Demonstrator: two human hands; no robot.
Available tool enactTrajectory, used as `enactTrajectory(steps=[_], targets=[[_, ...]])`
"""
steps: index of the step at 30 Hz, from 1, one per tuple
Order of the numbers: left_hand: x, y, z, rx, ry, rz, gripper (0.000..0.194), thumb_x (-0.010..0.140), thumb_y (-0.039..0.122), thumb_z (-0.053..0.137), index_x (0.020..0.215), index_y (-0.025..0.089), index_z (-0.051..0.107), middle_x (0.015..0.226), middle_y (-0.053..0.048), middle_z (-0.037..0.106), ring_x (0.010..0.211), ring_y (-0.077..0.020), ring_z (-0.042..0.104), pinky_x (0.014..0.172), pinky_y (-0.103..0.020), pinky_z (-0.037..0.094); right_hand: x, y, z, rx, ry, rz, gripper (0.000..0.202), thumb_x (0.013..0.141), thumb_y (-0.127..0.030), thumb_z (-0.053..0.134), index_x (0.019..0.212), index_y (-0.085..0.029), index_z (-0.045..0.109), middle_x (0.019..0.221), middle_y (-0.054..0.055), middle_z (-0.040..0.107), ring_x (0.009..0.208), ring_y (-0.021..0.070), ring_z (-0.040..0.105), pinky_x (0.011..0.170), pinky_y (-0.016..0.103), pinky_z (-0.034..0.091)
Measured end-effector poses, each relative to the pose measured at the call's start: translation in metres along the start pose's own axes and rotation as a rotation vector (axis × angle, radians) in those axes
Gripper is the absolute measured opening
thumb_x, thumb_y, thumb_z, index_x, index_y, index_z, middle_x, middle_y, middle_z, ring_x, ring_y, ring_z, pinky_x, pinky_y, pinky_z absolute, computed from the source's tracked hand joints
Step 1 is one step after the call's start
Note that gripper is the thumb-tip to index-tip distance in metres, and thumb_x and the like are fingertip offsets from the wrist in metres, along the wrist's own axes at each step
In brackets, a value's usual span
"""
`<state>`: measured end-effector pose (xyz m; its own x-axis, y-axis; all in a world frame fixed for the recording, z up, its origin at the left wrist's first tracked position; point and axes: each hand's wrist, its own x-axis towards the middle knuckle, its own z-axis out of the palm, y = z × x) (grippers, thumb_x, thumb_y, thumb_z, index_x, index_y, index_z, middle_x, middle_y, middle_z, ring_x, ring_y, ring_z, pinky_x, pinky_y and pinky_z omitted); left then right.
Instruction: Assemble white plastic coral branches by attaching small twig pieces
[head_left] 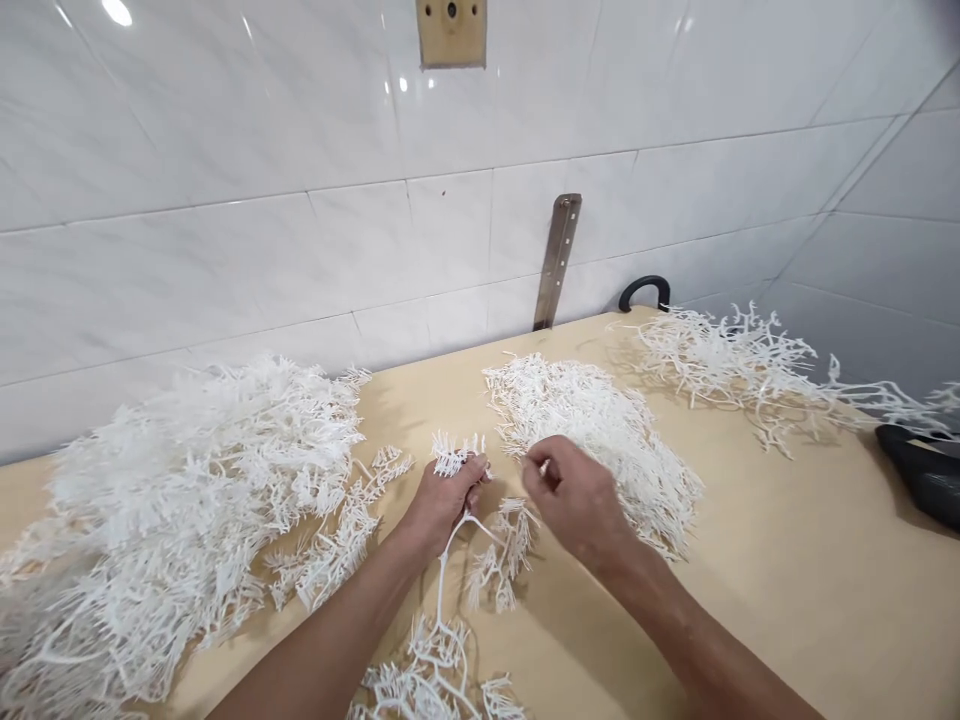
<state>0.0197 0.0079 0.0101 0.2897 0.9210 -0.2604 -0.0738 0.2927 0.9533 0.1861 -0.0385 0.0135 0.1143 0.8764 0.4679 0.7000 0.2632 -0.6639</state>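
Note:
My left hand (pixel 450 492) is closed around a white branched plastic sprig (pixel 441 580). The sprig's forked stem hangs down toward me, with feathery tufts at its branch ends, and one comb-like tuft (pixel 450 455) sticks up above my fingers. To its right my right hand (pixel 574 490) is closed in a pinch, apart from the left. A speck of white shows at its fingertips, too small to name. Just beyond my right hand lies a pile of loose, thin white pieces (pixel 600 420).
A large heap of feathery white sprigs (pixel 210 480) covers the left of the tan table (pixel 810 570). Barer branched stems (pixel 735 350) lie at the back right, near a black curved handle (pixel 645 288). A metal strip (pixel 559 260) leans on the tiled wall. A black object (pixel 922 470) sits far right.

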Motion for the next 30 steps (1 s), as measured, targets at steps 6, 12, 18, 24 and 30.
enactTrajectory(steps=[6, 12, 18, 24, 30], targets=[[0.0, 0.0, -0.005, -0.002, -0.103, -0.027, 0.043, 0.069, 0.056, 0.075, 0.064, 0.016, 0.06, 0.046, 0.005, 0.043, 0.044, -0.0083, 0.035, 0.048, -0.024, 0.022, 0.018, 0.036, -0.032, -0.269, 0.316, 0.131, 0.013, 0.086, -0.03, 0.058, 0.091, -0.018, 0.061, 0.074, 0.004, 0.065, 0.052, 0.015, 0.056, 0.056, 0.031, 0.046], [-0.001, 0.001, -0.004, -0.005, -0.086, -0.052, 0.045, 0.071, 0.056, 0.075, 0.061, 0.016, 0.058, 0.045, 0.005, 0.044, 0.045, -0.0082, 0.036, 0.049, -0.023, 0.026, 0.007, 0.013, -0.017, 0.012, 0.013, -0.006, 0.022, 0.093, -0.032, 0.053, 0.102, -0.017, 0.066, 0.085, 0.007, 0.071, 0.051, 0.013, 0.057, 0.05, 0.028, 0.047], [-0.003, 0.002, -0.004, -0.015, -0.072, -0.093, 0.049, 0.067, 0.057, 0.077, 0.056, 0.018, 0.051, 0.043, 0.004, 0.045, 0.042, -0.0083, 0.036, 0.044, -0.024, 0.026, -0.003, -0.007, 0.008, 0.034, -0.237, -0.02, 0.019, 0.094, -0.03, 0.053, 0.09, -0.022, 0.07, 0.085, 0.003, 0.073, 0.061, 0.0155, 0.059, 0.062, 0.031, 0.049], [-0.003, 0.002, -0.002, 0.001, -0.074, -0.069, 0.049, 0.07, 0.056, 0.075, 0.055, 0.018, 0.049, 0.042, 0.005, 0.042, 0.041, -0.0076, 0.035, 0.044, -0.023, 0.025, -0.004, -0.006, 0.011, 0.01, -0.194, 0.016, 0.017, 0.092, -0.028, 0.056, 0.081, -0.022, 0.068, 0.073, 0.0, 0.068, 0.06, 0.016, 0.057, 0.061, 0.03, 0.044], [-0.001, -0.002, -0.002, 0.026, -0.091, 0.037, 0.045, 0.076, 0.052, 0.071, 0.057, 0.017, 0.05, 0.046, 0.005, 0.045, 0.045, -0.0082, 0.037, 0.049, -0.024, 0.027, -0.006, -0.008, 0.013, 0.038, -0.191, -0.026, 0.015, 0.092, -0.023, 0.054, 0.082, -0.021, 0.066, 0.078, 0.001, 0.068, 0.065, 0.016, 0.059, 0.064, 0.03, 0.044]])
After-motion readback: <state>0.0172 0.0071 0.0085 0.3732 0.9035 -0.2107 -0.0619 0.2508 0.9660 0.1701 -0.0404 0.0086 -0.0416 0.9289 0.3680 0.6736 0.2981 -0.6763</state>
